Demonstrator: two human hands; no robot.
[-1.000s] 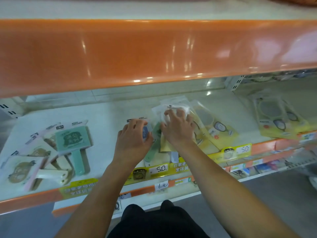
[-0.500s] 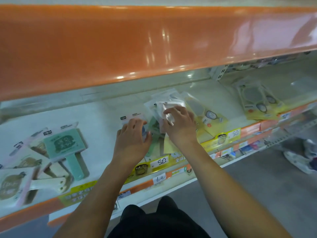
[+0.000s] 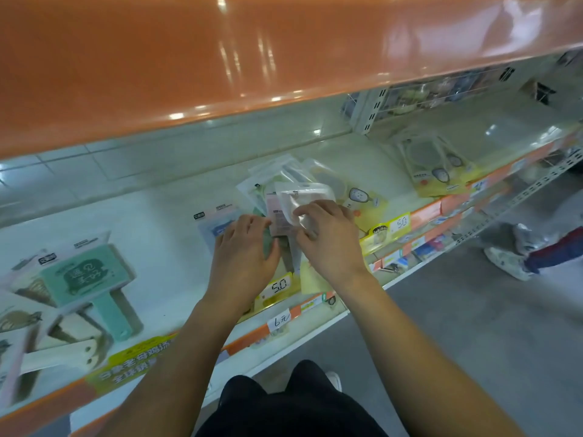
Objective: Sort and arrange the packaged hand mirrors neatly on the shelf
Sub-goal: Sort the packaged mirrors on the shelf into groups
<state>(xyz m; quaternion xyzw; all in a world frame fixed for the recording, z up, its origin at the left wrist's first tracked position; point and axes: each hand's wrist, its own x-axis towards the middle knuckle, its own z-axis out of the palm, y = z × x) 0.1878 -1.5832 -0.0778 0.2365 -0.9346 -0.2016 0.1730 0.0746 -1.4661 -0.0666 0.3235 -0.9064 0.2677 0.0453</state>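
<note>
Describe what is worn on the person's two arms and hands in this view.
Nothing is worn: the left hand and right hand are bare, without gloves, rings, watch or bracelets. Both forearms are bare to the frame's bottom edge; no sleeve shows.

Even overhead light; white glare streaks on the orange shelf edge point(image 3: 220, 67); wide-angle bending at the borders, and the far right looks perhaps motion-blurred

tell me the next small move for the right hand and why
Probably lay the clear packet flat onto the middle pile. The right hand pinches it lifted and skewed, while the left hand rests on the packets below.
</note>
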